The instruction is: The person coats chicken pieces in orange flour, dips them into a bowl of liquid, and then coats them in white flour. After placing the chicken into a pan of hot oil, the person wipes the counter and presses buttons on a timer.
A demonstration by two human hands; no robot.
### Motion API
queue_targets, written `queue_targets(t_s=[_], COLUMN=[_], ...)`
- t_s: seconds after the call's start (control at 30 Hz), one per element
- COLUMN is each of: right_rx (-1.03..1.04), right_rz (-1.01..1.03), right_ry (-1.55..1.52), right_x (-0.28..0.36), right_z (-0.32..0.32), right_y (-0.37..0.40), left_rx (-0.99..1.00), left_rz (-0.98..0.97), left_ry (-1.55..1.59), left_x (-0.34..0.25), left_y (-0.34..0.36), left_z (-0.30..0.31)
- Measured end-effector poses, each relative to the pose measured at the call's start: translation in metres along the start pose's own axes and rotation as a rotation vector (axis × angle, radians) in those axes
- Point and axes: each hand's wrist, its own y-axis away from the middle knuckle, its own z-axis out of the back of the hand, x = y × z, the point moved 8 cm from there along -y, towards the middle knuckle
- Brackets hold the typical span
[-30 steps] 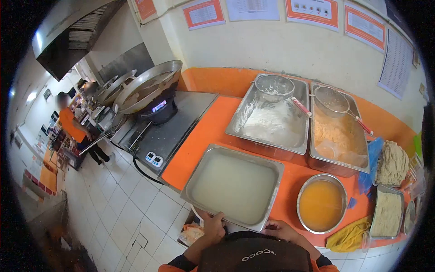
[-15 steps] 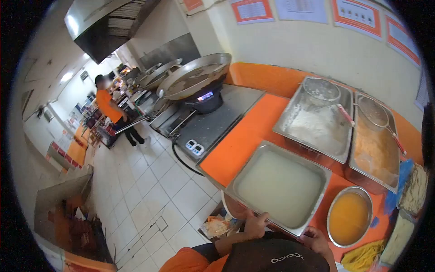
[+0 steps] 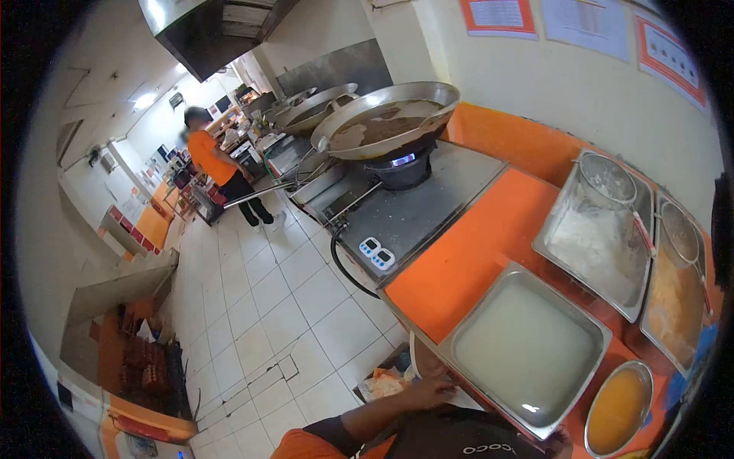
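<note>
A rectangular steel pan (image 3: 527, 348) of cloudy pale liquid stands at the front edge of the orange counter. My left hand (image 3: 430, 392) is low beside the pan's near left side, just off the counter edge. Its fingers are dark and blurred, so I cannot make out their shape. By the pan's near right corner, my right hand (image 3: 562, 442) is only partly in view at the bottom, its fingers mostly hidden. Right of the pan is a steel bowl (image 3: 619, 409) of orange-yellow liquid.
Behind stand steel trays of white flour (image 3: 585, 245) and orange-tinted powder (image 3: 673, 298), each with a strainer. A large wok (image 3: 390, 126) of dark oil sits on a burner. Two timers (image 3: 377, 254) lie on the stove top. A person (image 3: 218, 164) in orange stands farther off.
My view has swung left, shifting the counter rightward in the picture. My left hand has come away from the pan's rim. More of my right hand is hidden now.
</note>
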Motion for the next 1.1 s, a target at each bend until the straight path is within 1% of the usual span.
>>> queue_targets(t_s=[0.03,0.07,0.1,0.13,0.17,0.2,0.23,0.27,0.3,0.33,0.4,0.5,0.6,0.67,0.7,0.73,0.77,0.83,0.87,0.93,0.97,1.0,1.07,1.1], right_rx=[-0.003,-0.178,-0.079,-0.151,-0.254,-0.311,-0.348,-0.381,-0.407,-0.427,-0.466,-0.521,-0.554,-0.578,-0.587,-0.595,-0.604,-0.615,-0.622,-0.63,-0.635,-0.639,-0.646,-0.647], right_rz=[0.053,0.017,0.302,0.645,0.485,0.383,0.341,0.324,0.312,0.305,0.302,0.299,0.298,0.295,0.294,0.29,0.293,0.293,0.293,0.293,0.294,0.295,0.299,0.299], right_ry=[0.038,0.082,0.64,1.17,0.864,0.644,0.532,0.476,0.443,0.419,0.392,0.354,0.326,0.302,0.294,0.278,0.263,0.231,0.219,0.191,0.175,0.155,0.116,0.093], right_x=[-0.015,-0.02,-0.017,-0.017,-0.009,-0.006,-0.005,-0.004,-0.003,-0.003,-0.002,-0.002,-0.003,-0.006,-0.006,-0.007,-0.008,-0.011,-0.012,-0.015,-0.016,-0.018,-0.023,-0.025], right_z=[0.015,0.023,0.025,0.028,0.031,0.027,0.022,0.019,0.015,0.012,0.006,0.002,0.003,0.005,0.006,0.007,0.008,0.009,0.011,0.013,0.014,0.015,0.02,0.022], right_y=[-0.009,-0.01,-0.017,-0.015,-0.012,-0.012,-0.013,-0.016,-0.018,-0.023,-0.028,-0.03,-0.033,-0.03,-0.029,-0.029,-0.029,-0.029,-0.03,-0.03,-0.03,-0.03,-0.029,-0.028], left_rx=[-0.048,-0.195,-0.385,-0.571,-0.764,-0.943,-0.943,-1.061,-1.178,-1.174,-1.248,-1.177,-1.109,-1.172,-1.221,-1.207,-1.151,-1.066,-1.061,-0.984,-1.038,-1.032,-0.875,-0.856], left_rz=[0.116,0.262,0.085,-0.014,-0.092,-0.086,-0.09,-0.119,-0.149,-0.155,-0.169,-0.139,-0.136,-0.101,-0.195,-0.197,-0.216,-0.274,-0.279,-0.206,-0.257,-0.258,-0.274,-0.27], left_ry=[-0.075,0.102,0.175,0.067,-0.062,-0.38,-0.373,-0.44,-0.507,-0.498,-0.453,-0.352,-0.317,-0.433,-0.434,-0.433,-0.434,-0.464,-0.464,-0.33,-0.358,-0.356,-0.354,-0.345], left_x=[0.013,0.037,0.091,0.098,0.104,0.06,0.07,0.083,0.082,0.085,0.088,0.094,0.103,0.095,0.091,0.097,0.105,0.102,0.101,0.093,0.094,0.087,0.065,0.057], left_y=[0.004,0.005,-0.016,-0.015,-0.01,0.008,-0.002,-0.01,-0.012,-0.022,-0.038,-0.07,-0.091,-0.084,-0.08,-0.081,-0.085,-0.09,-0.09,-0.088,-0.089,-0.088,-0.09,-0.087], left_z=[0.026,0.053,0.078,0.109,0.138,0.174,0.192,0.213,0.232,0.245,0.273,0.293,0.295,0.292,0.294,0.295,0.298,0.303,0.304,0.309,0.307,0.302,0.274,0.257])
